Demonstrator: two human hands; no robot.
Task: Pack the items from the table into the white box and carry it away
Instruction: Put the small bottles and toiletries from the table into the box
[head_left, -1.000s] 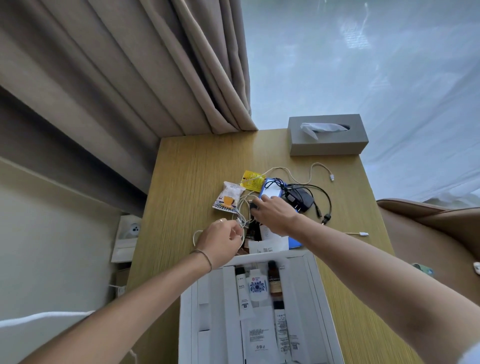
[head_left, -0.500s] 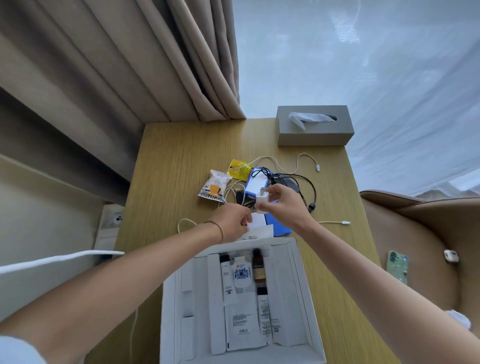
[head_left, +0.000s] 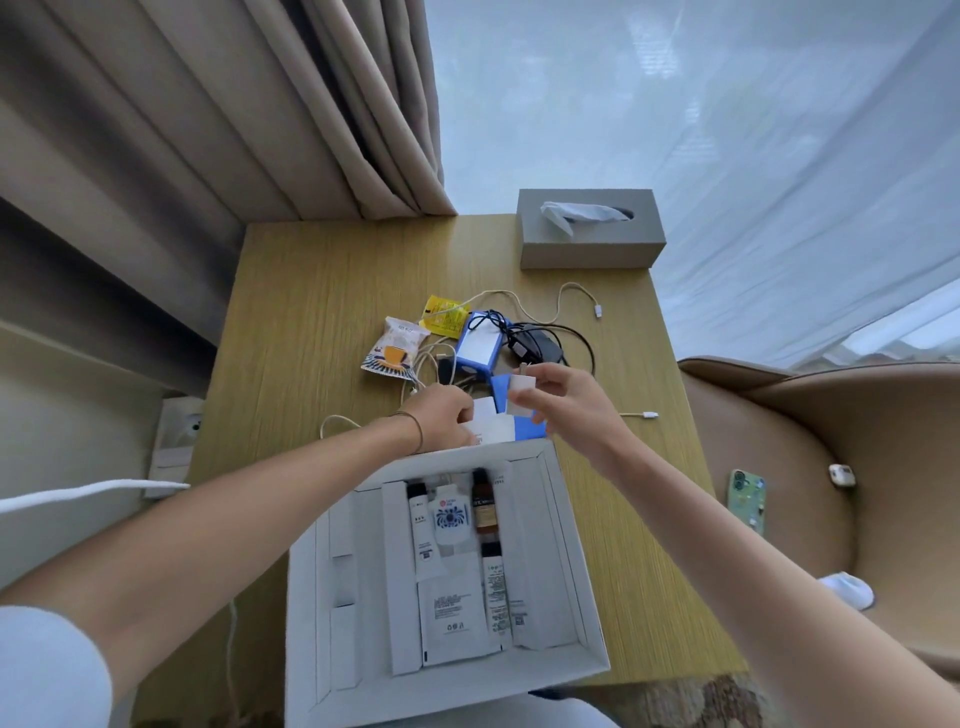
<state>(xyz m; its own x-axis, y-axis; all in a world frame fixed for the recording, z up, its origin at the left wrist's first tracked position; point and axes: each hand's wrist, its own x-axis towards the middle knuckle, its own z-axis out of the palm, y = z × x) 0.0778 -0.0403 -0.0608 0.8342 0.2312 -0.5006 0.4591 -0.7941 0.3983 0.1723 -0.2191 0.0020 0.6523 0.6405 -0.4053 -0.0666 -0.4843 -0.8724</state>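
The open white box (head_left: 569, 525) sits at the table's near edge, with several tubes and sachets (head_left: 452, 525) in its middle compartment. Just beyond its far rim, my right hand (head_left: 566, 410) pinches a small white charger plug (head_left: 522, 385). My left hand (head_left: 444, 418) is closed beside it on the plug's white cable (head_left: 332, 422), above a white card (head_left: 485, 415) and a blue card (head_left: 527, 427). Farther back lie a snack packet (head_left: 395, 354), a yellow sachet (head_left: 444, 314), a blue-and-white box (head_left: 478, 345) and a black adapter (head_left: 537, 345) with tangled cables.
A grey tissue box (head_left: 589, 231) stands at the table's far right corner. A tan chair (head_left: 810, 447) to the right carries a green phone (head_left: 748, 499) and an earbud case (head_left: 841, 474). Curtains hang behind, and a wall socket (head_left: 179, 426) is at the left.
My right hand has lifted the white plug out of the cable pile and drawn it back towards the box. My left hand stayed closed on the cable and moved close to the right hand.
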